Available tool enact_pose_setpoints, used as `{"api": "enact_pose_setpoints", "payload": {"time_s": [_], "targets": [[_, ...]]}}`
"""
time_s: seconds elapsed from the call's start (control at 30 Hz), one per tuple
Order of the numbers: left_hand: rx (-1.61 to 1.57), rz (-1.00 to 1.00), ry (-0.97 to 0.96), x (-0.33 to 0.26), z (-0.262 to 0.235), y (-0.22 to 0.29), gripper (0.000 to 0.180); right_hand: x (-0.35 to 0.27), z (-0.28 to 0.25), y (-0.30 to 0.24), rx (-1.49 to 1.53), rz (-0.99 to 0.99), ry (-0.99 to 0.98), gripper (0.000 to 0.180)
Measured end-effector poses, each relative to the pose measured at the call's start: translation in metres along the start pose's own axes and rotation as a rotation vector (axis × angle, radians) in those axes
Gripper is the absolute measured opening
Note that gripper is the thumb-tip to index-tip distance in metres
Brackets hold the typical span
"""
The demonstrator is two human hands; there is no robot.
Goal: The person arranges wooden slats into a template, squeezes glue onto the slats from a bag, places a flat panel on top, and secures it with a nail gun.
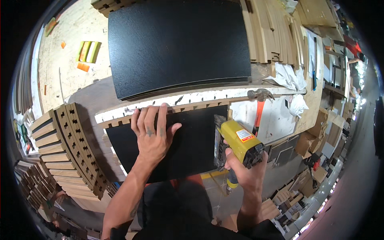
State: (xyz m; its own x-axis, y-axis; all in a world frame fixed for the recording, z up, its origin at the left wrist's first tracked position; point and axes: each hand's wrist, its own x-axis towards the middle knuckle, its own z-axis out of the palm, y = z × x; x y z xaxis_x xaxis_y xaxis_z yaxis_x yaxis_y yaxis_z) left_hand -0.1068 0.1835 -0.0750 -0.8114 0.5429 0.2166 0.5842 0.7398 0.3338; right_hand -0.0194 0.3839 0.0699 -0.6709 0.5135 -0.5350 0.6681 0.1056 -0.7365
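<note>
My left hand (152, 132) lies with its fingers spread over a black panel (188, 140). Its fingertips reach across a notched wooden strip (196, 107) along the panel's far edge and touch the white ledge (160, 102) behind it. In my right hand (246, 168) is a yellow and black nail gun (240, 138), gripped by its handle. The gun's nose is at the panel's right edge, close to the strip's right end; whether they touch, I cannot tell. A hammer (260, 110) with an orange handle rests just beyond the gun.
Farther back lies a stack of large black panels (180, 44). Slatted wooden pieces (68, 148) are piled at the left, and loose wooden strips (272, 32) at the back right. Yellow-green packets (89, 52) sit on the pale board. Crumpled white wrapping (288, 76) lies near the hammer.
</note>
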Motion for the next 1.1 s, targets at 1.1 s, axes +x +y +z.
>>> {"api": "enact_pose_setpoints", "payload": {"time_s": [1.1], "targets": [[0.103, -0.104, -0.135, 0.012, -0.002, 0.003, 0.054, 0.029, 0.000, -0.016, 0.026, 0.334, -0.041, 0.060]]}}
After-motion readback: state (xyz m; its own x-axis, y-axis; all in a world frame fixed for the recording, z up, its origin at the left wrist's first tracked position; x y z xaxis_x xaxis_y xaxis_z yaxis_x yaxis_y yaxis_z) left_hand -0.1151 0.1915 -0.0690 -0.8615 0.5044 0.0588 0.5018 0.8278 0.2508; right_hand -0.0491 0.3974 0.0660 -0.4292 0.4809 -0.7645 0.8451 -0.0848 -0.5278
